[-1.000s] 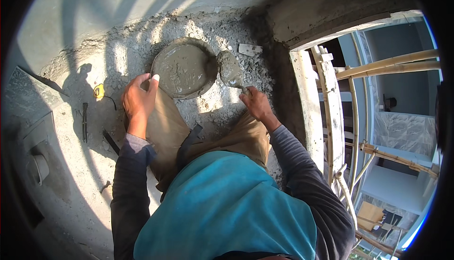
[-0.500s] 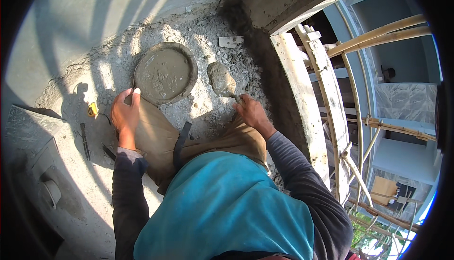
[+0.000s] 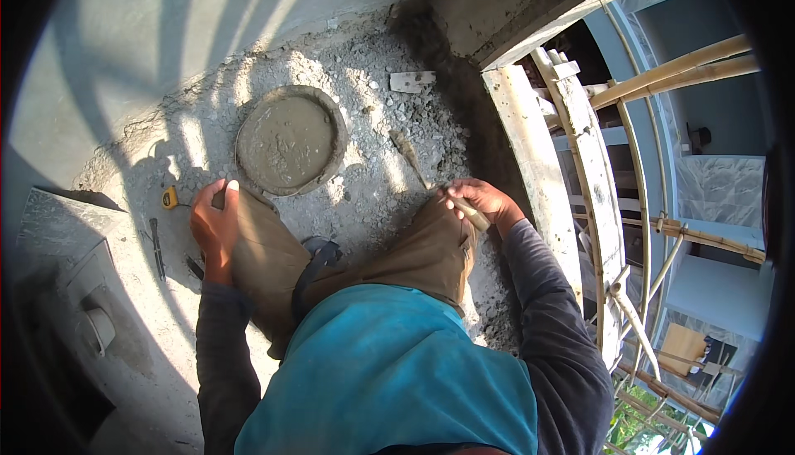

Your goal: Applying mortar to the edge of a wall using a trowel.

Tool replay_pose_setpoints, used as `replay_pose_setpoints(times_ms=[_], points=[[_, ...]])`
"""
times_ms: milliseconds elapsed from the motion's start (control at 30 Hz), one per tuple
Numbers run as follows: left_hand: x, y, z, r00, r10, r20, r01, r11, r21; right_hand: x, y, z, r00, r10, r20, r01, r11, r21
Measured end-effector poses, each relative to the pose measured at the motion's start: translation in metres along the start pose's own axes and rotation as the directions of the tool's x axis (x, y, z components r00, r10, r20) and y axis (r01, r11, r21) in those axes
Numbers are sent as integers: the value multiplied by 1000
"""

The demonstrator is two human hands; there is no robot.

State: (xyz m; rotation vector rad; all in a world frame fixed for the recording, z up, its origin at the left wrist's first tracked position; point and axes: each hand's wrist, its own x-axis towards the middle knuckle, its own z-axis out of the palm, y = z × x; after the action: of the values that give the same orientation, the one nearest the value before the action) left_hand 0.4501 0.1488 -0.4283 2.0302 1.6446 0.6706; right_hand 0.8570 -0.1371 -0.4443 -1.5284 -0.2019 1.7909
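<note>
My right hand [image 3: 480, 201] is closed around the wooden handle of a trowel [image 3: 406, 151], right of my knees. Its blade is turned nearly edge-on, points away from me and is smeared with grey mortar. Ahead of my knees stands a round, shallow pan [image 3: 337, 150] of wet grey mortar [image 3: 290, 142], apart from the trowel. On my left knee lies my left hand [image 3: 215, 219], thumb stretched out and nothing in it; some of its fingers are partly hidden.
A yellow tape measure [image 3: 170, 197] and a dark thin tool [image 3: 157, 248] lie at the left. Rubble covers the ground, with a flat pale piece [image 3: 412, 81] near the corner. Whitish boards [image 3: 530, 182] and bamboo poles [image 3: 679, 70] stand at the right.
My right hand has drawn back and rightward, and the trowel has turned from face-up with a mortar heap to nearly edge-on, the heap no longer visible. My left hand stays on the knee.
</note>
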Motion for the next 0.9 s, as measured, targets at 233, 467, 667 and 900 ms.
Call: replay_pose_setpoints(times_ms=[233,467,667,900], points=[[8,2,9,999,47,28,-48,999,16,-13,-13,-66,933,-125,-337,220,941,259],[16,9,7,997,43,69,-41,999,-25,-7,30,-19,879,-224,-422,19,898,-439],[13,1,4,999,38,24,-38,999,27,63,36,-40,535,-510,-673,-490,461,-739],[7,6,5,995,98,-8,-97,995,33,86,10,-59,383,-526,-759,-558,524,-644]])
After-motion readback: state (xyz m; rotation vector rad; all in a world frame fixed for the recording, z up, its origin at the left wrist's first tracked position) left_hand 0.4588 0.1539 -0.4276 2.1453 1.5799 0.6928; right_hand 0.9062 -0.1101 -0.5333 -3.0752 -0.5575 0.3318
